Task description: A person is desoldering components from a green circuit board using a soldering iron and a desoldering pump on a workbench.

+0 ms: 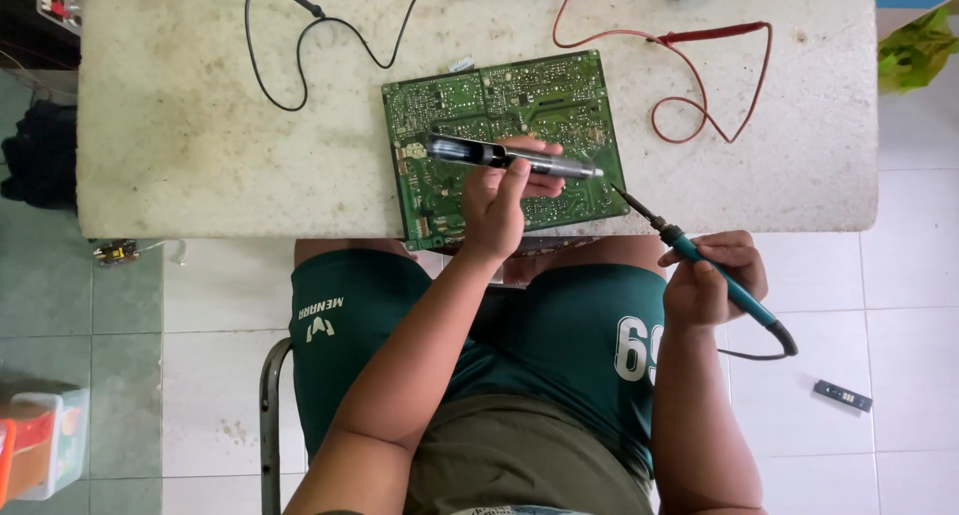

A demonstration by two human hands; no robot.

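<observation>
Mostly flat green PCB, slim iron

The circuit board lay on the surface, at its near edge; 2 probe leads lay behind it, 1 left, 1 right; a small component lay on the floor, right.

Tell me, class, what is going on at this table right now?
A seated person works over a green circuit board lying at the near edge of a white table. The left hand holds a silver and black pen-shaped tool flat above the board. The right hand grips a teal-handled soldering iron, its tip pointing at the board's right edge. A black lead and a red lead lie loose behind the board.
</observation>
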